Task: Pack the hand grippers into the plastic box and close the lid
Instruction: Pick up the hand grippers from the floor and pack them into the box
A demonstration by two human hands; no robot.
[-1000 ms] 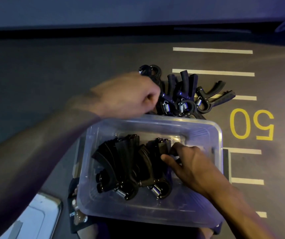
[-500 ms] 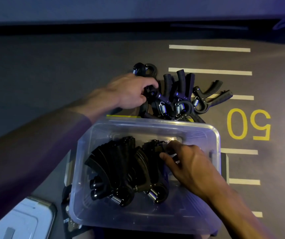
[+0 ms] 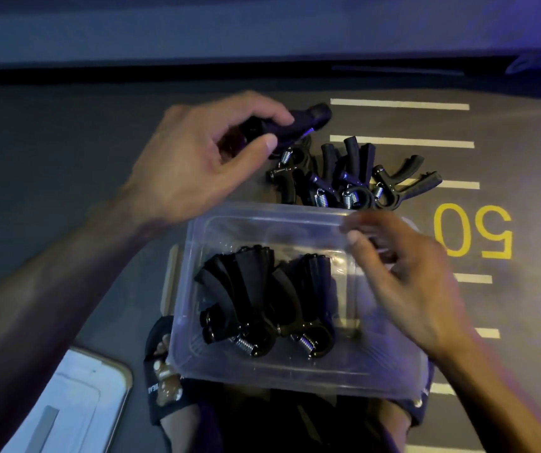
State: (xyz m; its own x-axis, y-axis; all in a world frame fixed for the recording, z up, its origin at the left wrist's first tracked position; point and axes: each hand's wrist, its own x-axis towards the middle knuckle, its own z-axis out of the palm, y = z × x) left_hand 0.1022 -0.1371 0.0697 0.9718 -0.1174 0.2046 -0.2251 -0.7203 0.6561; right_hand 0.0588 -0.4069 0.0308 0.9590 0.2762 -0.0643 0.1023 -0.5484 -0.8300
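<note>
A clear plastic box (image 3: 295, 371) stands on the dark floor in front of my feet, with several black hand grippers (image 3: 262, 305) packed side by side in its left half. My left hand (image 3: 197, 165) holds one black hand gripper (image 3: 298, 125) above the floor, past the box's far left corner. Beyond the far rim lies a pile of several more black hand grippers (image 3: 350, 181) with steel springs. My right hand (image 3: 403, 279) hovers over the box's right side, blurred, fingers loosely bent and holding nothing.
The white box lid (image 3: 66, 407) lies on the floor at the lower left. My sandalled feet (image 3: 164, 387) sit under the box's near edge. White lines and a yellow "50" (image 3: 471, 230) are painted on the floor to the right.
My left hand has lifted one hand gripper out of the pile and raised it. My right hand has come up out of the box, off the packed grippers.
</note>
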